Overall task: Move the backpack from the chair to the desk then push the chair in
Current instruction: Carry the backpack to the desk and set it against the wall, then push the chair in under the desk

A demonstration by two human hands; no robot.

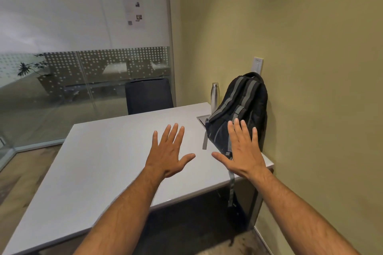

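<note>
A black backpack [244, 105] with grey straps stands upright on the right end of the white desk [107, 159], leaning against the yellow wall. One grey strap hangs down over the desk's front edge. My left hand [169, 151] hovers open over the desk, fingers spread, left of the backpack. My right hand [241, 149] is open too, fingers spread, in front of the backpack's lower part; contact cannot be judged. A dark chair [148, 95] stands at the far side of the desk, its back showing above the desktop.
A steel water bottle [214, 97] stands on the desk behind the backpack, beside a recessed cable tray [202, 119]. A glass partition with frosted dots runs along the left. A wall switch plate [258, 64] sits above the backpack. Dark floor shows under the desk.
</note>
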